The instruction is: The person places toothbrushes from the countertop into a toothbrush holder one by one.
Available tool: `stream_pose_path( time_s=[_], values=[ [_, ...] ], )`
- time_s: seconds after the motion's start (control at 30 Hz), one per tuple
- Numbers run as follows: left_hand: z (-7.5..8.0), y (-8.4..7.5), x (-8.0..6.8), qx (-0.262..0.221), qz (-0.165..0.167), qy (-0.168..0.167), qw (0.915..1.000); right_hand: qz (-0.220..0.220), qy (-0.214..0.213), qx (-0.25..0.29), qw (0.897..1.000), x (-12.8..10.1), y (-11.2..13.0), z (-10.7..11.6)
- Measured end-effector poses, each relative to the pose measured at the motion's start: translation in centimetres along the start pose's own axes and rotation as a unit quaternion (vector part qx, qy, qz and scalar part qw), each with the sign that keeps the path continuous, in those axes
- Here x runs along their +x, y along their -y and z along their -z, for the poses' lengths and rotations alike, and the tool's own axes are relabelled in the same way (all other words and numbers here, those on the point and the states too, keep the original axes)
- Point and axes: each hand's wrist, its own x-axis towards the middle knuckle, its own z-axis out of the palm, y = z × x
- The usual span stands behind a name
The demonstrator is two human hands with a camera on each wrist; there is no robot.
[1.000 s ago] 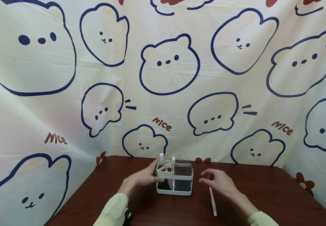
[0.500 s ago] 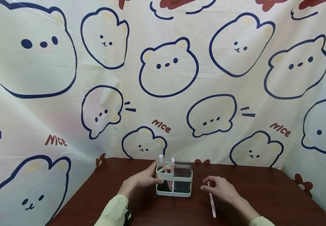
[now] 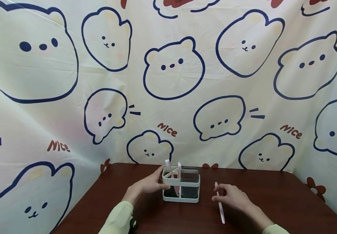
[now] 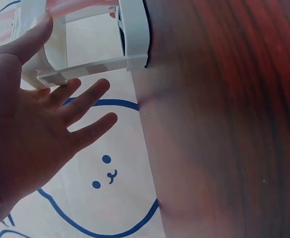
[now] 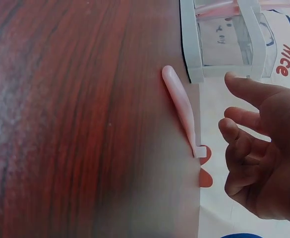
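Note:
In the head view, a white-framed toothbrush holder point(image 3: 190, 200) with dark clear compartments stands on the table. Two pink toothbrushes point(image 3: 167, 163) lean in its left part. My left hand point(image 3: 146, 187) grips the holder's left side, thumb at the front and fingers toward the back; the left wrist view has the thumb over its white frame point(image 4: 137, 34). A third pink toothbrush point(image 3: 221, 214) lies to the right of the holder, its small white head point(image 5: 201, 151) pointing away from me. Just above it hovers my right hand point(image 3: 233, 197), fingers loosely bent, apart from the brush in the right wrist view.
The dark brown table point(image 3: 98, 208) reaches back to a pale cloth backdrop point(image 3: 174, 113) printed with blue-outlined bear faces. Cloth also hangs at both sides.
My right hand has come back toward me and slightly right, so the far end of the lying toothbrush now shows. My left hand and the holder stay in place.

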Motion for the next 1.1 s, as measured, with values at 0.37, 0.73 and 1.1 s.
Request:
stream_pose_path(
  time_s=[0.37,0.73,1.1],
  values=[
    [1.0,0.1,0.2,0.0,-0.01,0.0,1.0,-0.032,-0.007,-0.023,0.999,0.1,-0.2,-0.2],
    [0.6,-0.3,0.5,-0.024,0.012,-0.008,0.9996,-0.057,0.02,-0.016,0.998,0.3,-0.4,0.1],
    [-0.2,0.1,0.6,-0.041,0.007,-0.019,0.999,-0.075,0.038,-0.027,0.996,0.4,-1.5,-0.4]
  ],
)
